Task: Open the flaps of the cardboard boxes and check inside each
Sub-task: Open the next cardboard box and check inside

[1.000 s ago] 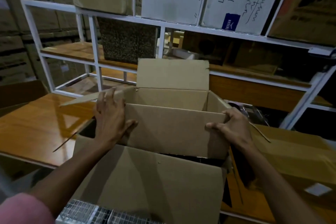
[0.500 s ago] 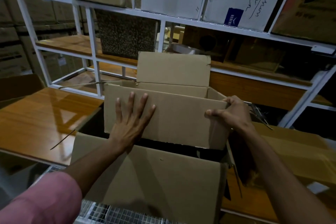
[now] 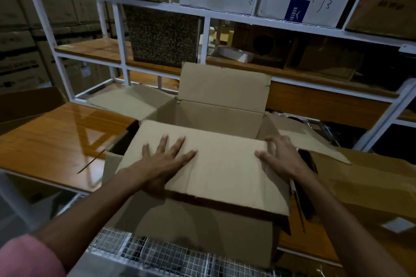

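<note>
My left hand point(image 3: 165, 164) lies flat, fingers spread and gripping nothing, palm pressed on the near flap point(image 3: 209, 164) of the cardboard box point(image 3: 202, 231). My right hand point(image 3: 281, 159) sits at that flap's right end, thumb on top and fingers curled over the edge, so it pinches the cardboard loosely; how firm that pinch is I cannot tell. The flap stands between upright and folded over, leaning across the front part of the box mouth. The far flap point(image 3: 225, 87) is up, the left flap point(image 3: 128, 102) is splayed outward toward the shelf frame point(image 3: 119, 36), and the right flap point(image 3: 315, 141) lies out over the brown paper point(image 3: 371, 177) beside the box.

The box stands at the near edge of the wooden bench point(image 3: 56, 137), its front wall above the wire mesh point(image 3: 157, 254) below. From here the inside is mostly hidden by the near flap; only the far inner wall shows.

My judgement is that the step in hand is getting this last flap clear so I can look in. To do it well I would keep both hands wide apart on the flap, swing it toward me along its crease in one even motion rather than twisting a corner, and press it down against the front wall until it stays. The box looks light and could slide off the bench's near edge, so I would push downward, not forward.
</note>
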A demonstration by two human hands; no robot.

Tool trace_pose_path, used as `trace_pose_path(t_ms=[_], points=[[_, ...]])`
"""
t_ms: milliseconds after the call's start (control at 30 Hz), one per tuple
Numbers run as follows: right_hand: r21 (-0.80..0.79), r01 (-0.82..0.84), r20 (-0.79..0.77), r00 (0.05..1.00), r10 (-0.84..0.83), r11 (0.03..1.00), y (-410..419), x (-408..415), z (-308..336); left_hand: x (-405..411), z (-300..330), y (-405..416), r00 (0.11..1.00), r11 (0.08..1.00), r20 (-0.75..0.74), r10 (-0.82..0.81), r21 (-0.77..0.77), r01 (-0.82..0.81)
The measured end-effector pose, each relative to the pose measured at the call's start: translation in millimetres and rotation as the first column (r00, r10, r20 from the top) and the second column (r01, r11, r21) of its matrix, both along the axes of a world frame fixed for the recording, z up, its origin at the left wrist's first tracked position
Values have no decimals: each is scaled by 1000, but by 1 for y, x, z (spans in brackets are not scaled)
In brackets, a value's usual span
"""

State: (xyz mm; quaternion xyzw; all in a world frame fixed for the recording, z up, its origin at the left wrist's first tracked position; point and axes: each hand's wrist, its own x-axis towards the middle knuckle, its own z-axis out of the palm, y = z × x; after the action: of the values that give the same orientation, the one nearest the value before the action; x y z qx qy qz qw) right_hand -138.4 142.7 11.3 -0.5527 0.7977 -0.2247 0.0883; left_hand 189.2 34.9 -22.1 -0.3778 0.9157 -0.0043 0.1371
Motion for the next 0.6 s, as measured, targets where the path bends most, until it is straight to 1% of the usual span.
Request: trace_pose_path(t_ms=[67, 133, 167, 200, 267, 333, 400, 533, 600], points=[[184, -67, -45, 996, 77, 981, 4, 7, -14, 7, -5, 9, 999, 996, 34, 9, 84, -12], [358, -139, -44, 985, 166, 923, 7, 13, -24, 11, -6, 17, 999, 991, -1, 32, 132, -32], [407, -169, -33, 979, 200, 897, 8, 16, -26, 12, -6, 19, 999, 992, -30, 43, 120, -39], [420, -190, -27, 975, 221, 888, 10, 19, -26, 13, -4, 20, 996, 995, -65, 52, 86, -47], [396, -218, -14, 970, 243, 892, 15, 25, -19, 11, 0, 22, 984, 997, -166, 70, -11, -73], [363, -265, 32, 962, 272, 893, 22, 31, -6, 4, 5, 24, 968, 985, -217, 125, -89, -147], [293, -307, 79, 952, 297, 906, 32, 37, 4, -7, 12, 27, 958, 967, -225, 176, -142, -211], [79, -265, 55, 964, 261, 961, 54, 35, 13, -29, 28, 28, 955, 945, -193, 223, -199, -261], [76, -261, 35, 965, 259, 962, 61, 30, 9, -37, 34, 28, 955, 936, -158, 252, -212, -282]])
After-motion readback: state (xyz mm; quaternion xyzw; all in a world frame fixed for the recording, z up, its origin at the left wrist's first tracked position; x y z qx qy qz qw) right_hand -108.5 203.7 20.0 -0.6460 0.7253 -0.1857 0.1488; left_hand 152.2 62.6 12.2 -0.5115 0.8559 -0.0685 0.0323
